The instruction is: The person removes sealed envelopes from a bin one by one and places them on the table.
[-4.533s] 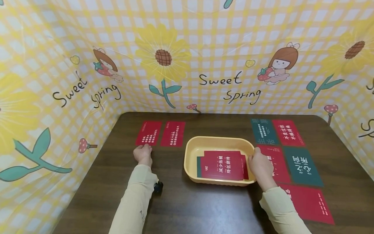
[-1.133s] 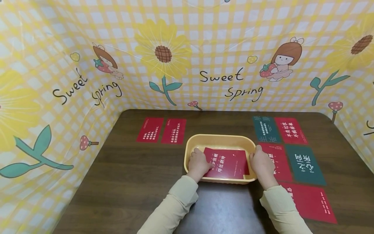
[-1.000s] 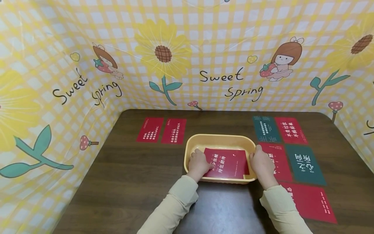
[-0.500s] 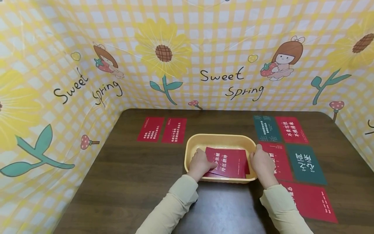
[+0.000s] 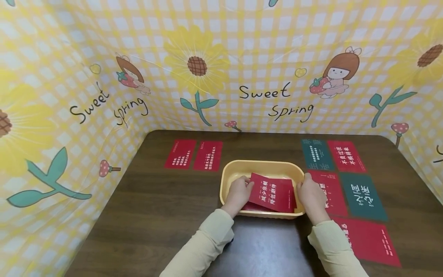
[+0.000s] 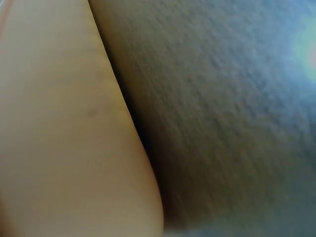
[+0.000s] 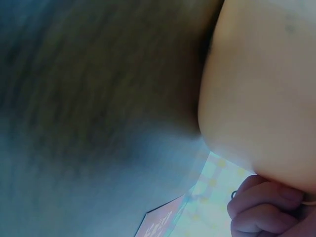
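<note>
A yellow plastic tray (image 5: pixel 225 173) stands at the middle of the table, with several cards in it. My left hand (image 5: pixel 238 195) reaches over its left side and pinches the left edge of a red card (image 5: pixel 271 194) with white writing. That card is tilted, its left end raised over another red card (image 5: pixel 257 207) beneath. At the opposite end, my right hand (image 5: pixel 312 198) grips the tray's rim; its curled fingers (image 7: pixel 266 207) also show in the right wrist view. The left wrist view is mostly wrist and blurred tabletop.
Two red cards (image 5: pixel 180 154) (image 5: pixel 208 156) lie at the back left of the brown table (image 5: pixel 149 215). To the right are green cards (image 5: pixel 364 197) (image 5: pixel 317 155) and red cards (image 5: pixel 346 156) (image 5: pixel 375 242), one partly under my right hand. A patterned cloth (image 5: pixel 263 46) encloses the back and sides.
From beside the back-left cards, my left hand has come over into the tray. It has drawn the top red card rightward and raised its left edge. My right hand has stayed on the rim.
</note>
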Demonstrator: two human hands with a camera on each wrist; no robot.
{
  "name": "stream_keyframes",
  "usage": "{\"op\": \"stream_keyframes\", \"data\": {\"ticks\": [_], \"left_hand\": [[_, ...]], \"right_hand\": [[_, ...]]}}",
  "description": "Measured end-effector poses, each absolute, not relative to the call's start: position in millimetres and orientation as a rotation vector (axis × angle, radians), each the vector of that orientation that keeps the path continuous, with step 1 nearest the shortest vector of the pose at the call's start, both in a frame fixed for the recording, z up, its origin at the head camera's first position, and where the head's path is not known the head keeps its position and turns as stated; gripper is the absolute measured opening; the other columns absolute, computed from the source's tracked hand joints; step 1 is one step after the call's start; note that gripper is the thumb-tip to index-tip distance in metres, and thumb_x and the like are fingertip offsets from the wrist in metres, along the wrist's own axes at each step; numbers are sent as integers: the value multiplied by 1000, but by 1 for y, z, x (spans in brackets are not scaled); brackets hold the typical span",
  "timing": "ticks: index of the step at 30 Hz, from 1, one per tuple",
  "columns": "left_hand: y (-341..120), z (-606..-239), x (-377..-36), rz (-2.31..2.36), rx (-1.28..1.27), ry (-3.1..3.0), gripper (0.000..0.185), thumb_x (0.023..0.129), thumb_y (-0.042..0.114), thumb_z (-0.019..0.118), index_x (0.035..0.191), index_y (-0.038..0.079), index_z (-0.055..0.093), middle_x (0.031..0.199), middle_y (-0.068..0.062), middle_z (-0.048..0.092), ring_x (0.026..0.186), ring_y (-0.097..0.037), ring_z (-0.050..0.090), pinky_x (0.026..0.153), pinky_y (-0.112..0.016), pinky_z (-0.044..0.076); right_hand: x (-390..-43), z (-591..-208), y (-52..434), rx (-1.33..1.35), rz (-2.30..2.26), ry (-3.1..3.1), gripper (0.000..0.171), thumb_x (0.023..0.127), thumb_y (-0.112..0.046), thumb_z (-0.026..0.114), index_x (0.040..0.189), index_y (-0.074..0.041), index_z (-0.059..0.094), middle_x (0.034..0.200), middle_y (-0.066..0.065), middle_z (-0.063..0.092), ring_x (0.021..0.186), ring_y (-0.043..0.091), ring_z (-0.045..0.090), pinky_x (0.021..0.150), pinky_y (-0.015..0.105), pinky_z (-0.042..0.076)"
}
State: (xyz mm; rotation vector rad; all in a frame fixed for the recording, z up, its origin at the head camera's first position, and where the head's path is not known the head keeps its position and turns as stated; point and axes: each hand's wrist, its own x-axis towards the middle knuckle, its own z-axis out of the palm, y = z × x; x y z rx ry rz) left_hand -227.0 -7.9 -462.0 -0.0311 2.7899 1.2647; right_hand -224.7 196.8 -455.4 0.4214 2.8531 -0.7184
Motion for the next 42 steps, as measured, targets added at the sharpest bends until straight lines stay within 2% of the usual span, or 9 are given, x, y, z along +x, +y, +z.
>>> {"op": "stream_keyframes", "data": {"ticks": [5,8,12,17,25,36,42], "left_hand": [[-9,-463,-226,1480,25,2724,16,90,12,64,95,-3,68,85,-16,71,71,-15,63,61,-24,49],[-10,-462,-226,1548,52,2667,16,88,13,67,95,-2,69,82,-15,72,60,-10,59,55,-21,47],[-13,-459,-226,1579,108,2612,19,87,14,69,97,-2,68,80,-16,71,51,-7,52,50,-19,45],[-16,-452,-225,1607,129,2598,21,87,15,69,98,-2,66,83,-17,70,53,-6,54,52,-20,49],[-37,-428,-220,1766,82,2509,23,89,15,66,102,-4,61,86,-19,67,53,-6,58,64,-35,58],[-83,-406,-209,2055,-131,2465,18,91,6,62,99,-7,52,86,-27,66,54,-4,59,60,-25,57],[-125,-414,-214,2088,-321,2510,20,93,5,58,101,-9,46,82,-20,64,54,-2,59,59,-19,56]], "right_hand": [[-224,-457,199,422,-711,2855,33,95,-17,47,118,7,40,95,31,62,74,38,60,66,49,51],[-224,-458,199,419,-704,2859,34,95,-17,48,119,6,40,95,30,62,74,37,61,65,49,51],[-224,-459,198,416,-705,2896,32,96,-17,49,117,6,42,93,30,63,73,38,62,61,47,49],[-224,-460,197,415,-703,2918,29,95,-17,49,113,5,43,90,30,63,73,39,62,58,46,48],[-224,-460,198,416,-699,2909,30,95,-16,49,114,6,44,90,29,63,73,39,63,57,46,48],[-224,-456,197,405,-700,2885,33,95,-16,48,118,7,41,97,32,62,75,39,62,65,50,52],[-224,-457,196,416,-703,2883,32,94,-15,48,117,6,42,94,31,63,73,38,62,63,49,50]]}}
